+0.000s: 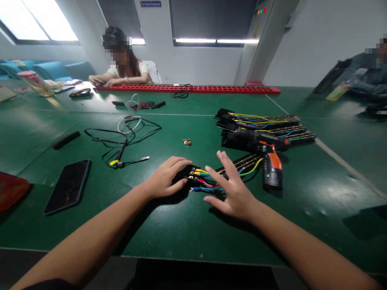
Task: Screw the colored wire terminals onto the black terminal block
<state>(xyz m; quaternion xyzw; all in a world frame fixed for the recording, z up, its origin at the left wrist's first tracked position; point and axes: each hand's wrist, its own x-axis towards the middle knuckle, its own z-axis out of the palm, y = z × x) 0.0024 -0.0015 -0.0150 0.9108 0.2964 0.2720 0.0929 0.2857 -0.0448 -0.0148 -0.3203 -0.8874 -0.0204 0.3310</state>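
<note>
My left hand [167, 175] is closed around the near end of a black terminal block [191, 173], thumb on one side and fingers on the other. Yellow, red and blue wires with crimped lugs run from it toward the right. A blue wire's lug [193, 189] lies loose at the block's near side. My right hand [236, 189] hovers over or rests lightly on these wires, fingers spread, gripping nothing; whether it touches them I cannot tell. Beyond it lies an orange and black cordless drill [273, 161], partly across a stack of similar wired black strips [266, 123].
A small pile of brass screws [187, 142] sits past my left hand. Tangled cables [121, 141], a phone [68, 185] and a red object [12, 191] are at left. A long red slotted rail [193, 88] spans the far side, where a person [127, 64] sits.
</note>
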